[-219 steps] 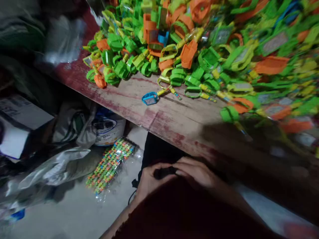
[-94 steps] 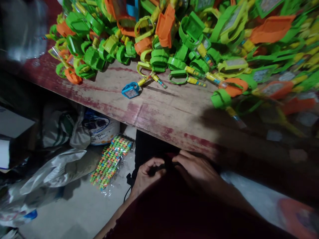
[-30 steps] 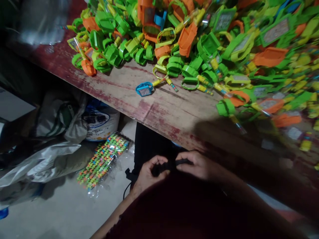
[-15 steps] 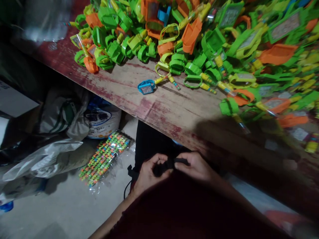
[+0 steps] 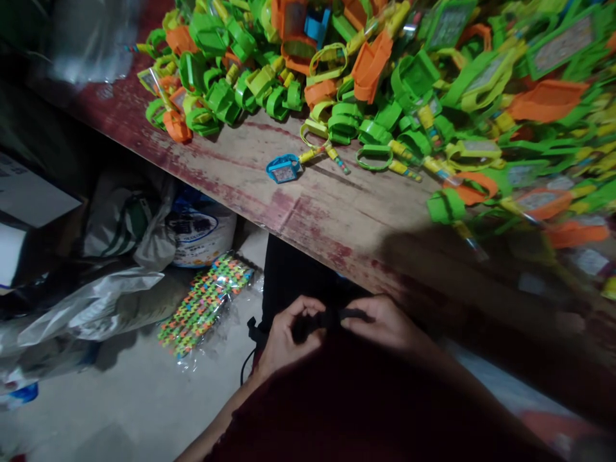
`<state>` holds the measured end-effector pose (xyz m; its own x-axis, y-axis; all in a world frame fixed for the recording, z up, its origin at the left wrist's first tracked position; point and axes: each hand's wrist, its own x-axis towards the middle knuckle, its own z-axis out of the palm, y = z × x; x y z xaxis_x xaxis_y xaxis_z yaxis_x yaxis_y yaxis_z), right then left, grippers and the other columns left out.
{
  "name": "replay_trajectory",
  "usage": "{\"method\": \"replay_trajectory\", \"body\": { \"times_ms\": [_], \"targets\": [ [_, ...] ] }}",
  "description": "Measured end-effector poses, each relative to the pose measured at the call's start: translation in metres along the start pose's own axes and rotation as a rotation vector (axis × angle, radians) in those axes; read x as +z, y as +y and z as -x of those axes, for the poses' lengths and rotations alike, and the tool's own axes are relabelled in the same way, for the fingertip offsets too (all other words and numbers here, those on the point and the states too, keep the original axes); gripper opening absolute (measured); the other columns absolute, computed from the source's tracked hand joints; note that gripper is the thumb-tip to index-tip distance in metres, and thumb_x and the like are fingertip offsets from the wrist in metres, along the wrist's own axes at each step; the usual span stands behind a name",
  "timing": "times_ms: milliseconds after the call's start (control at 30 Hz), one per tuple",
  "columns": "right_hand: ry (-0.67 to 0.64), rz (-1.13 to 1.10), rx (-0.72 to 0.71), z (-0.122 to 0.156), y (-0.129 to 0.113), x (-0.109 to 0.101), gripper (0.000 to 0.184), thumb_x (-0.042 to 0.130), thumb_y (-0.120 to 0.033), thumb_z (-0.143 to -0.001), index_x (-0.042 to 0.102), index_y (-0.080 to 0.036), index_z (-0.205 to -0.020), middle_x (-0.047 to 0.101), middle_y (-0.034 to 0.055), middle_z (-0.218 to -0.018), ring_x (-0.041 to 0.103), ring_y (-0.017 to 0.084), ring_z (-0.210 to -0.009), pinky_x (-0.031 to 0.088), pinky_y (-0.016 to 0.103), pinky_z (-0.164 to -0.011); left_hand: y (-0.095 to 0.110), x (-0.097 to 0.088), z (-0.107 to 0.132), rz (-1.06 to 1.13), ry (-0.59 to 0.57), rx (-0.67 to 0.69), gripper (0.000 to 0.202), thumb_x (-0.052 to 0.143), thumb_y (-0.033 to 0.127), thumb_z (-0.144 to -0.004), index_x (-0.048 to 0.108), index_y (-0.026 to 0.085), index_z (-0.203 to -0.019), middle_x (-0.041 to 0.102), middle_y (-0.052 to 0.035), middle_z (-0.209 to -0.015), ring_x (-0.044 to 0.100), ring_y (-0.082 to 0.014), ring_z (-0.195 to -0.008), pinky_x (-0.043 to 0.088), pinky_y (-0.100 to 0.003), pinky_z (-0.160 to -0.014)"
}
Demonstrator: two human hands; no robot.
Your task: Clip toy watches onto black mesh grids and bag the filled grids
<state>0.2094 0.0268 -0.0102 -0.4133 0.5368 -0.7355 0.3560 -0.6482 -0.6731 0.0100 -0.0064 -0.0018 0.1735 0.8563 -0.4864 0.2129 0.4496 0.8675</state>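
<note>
Close to my waist, below the table edge, both hands work at a black strap (image 5: 355, 314). My left hand (image 5: 289, 337) is curled with thumb and fingers on a dark section of it, whose exact shape is lost in the shadow. My right hand (image 5: 380, 321) pinches the strap between thumb and fingers, a short way to the right. Dark trousers (image 5: 289, 273) and a dark red top (image 5: 366, 398) lie behind and below the hands.
A worn wooden table (image 5: 308, 212) bears a heap of green, orange and yellow plastic toy watches (image 5: 375, 122). One blue toy watch (image 5: 283, 169) lies near its front edge. On the floor at left are a bag of small colourful pieces (image 5: 206, 305) and a white sack (image 5: 197, 234).
My hands have drawn slightly apart, and more of the strap shows between them. The camera view has shifted a little.
</note>
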Motion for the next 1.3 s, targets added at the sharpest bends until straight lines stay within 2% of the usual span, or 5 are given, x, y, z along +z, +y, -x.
{"method": "replay_trajectory", "body": {
  "times_ms": [400,700,1067,1200,1300],
  "targets": [
    [0.001,-0.057,0.026,0.0,-0.001,0.0,0.03,0.06,-0.043,-0.078,0.069,-0.015,-0.08,0.055,-0.001,-0.064,0.045,0.011,-0.057,0.033,0.023,-0.052,0.008,0.005,-0.005,-0.049,0.062,-0.074,0.013,0.061,0.029,-0.072,0.061,0.019,-0.08,0.057,0.0009,-0.073,0.052,-0.0135,-0.071,0.042,-0.026,-0.068],
    [0.006,0.156,-0.165,0.008,-0.009,-0.002,0.028,0.053,-0.04,-0.082,0.067,-0.015,-0.085,0.063,0.0027,-0.077,0.056,0.016,-0.072,0.041,0.026,-0.066,0.01,0.005,-0.006,-0.019,0.112,-0.103,0.011,0.058,0.027,-0.066,0.059,0.018,-0.073,0.054,0.0023,-0.069,0.049,-0.0123,-0.067,0.04,-0.025,-0.065],
    [0.024,0.064,0.006,0.001,-0.008,0.002,0.03,0.056,-0.045,-0.077,0.058,-0.016,-0.072,0.046,-0.0027,-0.06,0.039,0.01,-0.055,0.028,0.022,-0.048,0.011,0.001,-0.005,-0.021,0.043,-0.113,0.016,0.059,0.031,-0.073,0.065,0.017,-0.079,0.058,0.0007,-0.073,0.05,-0.0138,-0.071,0.04,-0.026,-0.07],
    [0.061,0.223,-0.141,0.0,-0.008,0.004,0.023,0.05,-0.036,-0.081,0.061,-0.016,-0.076,0.057,-0.0001,-0.065,0.052,0.014,-0.06,0.038,0.025,-0.056,0.012,0.001,-0.006,-0.031,0.045,-0.111,0.016,0.057,0.029,-0.071,0.064,0.017,-0.078,0.058,0.0007,-0.072,0.051,-0.0144,-0.071,0.041,-0.027,-0.071],
    [0.235,0.406,-0.372,0.005,-0.011,0.008,0.029,0.048,-0.028,-0.082,0.063,-0.016,-0.103,0.068,0.0068,-0.092,0.063,0.02,-0.082,0.046,0.029,-0.072,0.009,0.002,-0.007,-0.056,0.064,-0.111,0.017,0.055,0.029,-0.068,0.064,0.018,-0.077,0.058,0.0006,-0.072,0.051,-0.0148,-0.072,0.041,-0.028,-0.072]
  ]
}}
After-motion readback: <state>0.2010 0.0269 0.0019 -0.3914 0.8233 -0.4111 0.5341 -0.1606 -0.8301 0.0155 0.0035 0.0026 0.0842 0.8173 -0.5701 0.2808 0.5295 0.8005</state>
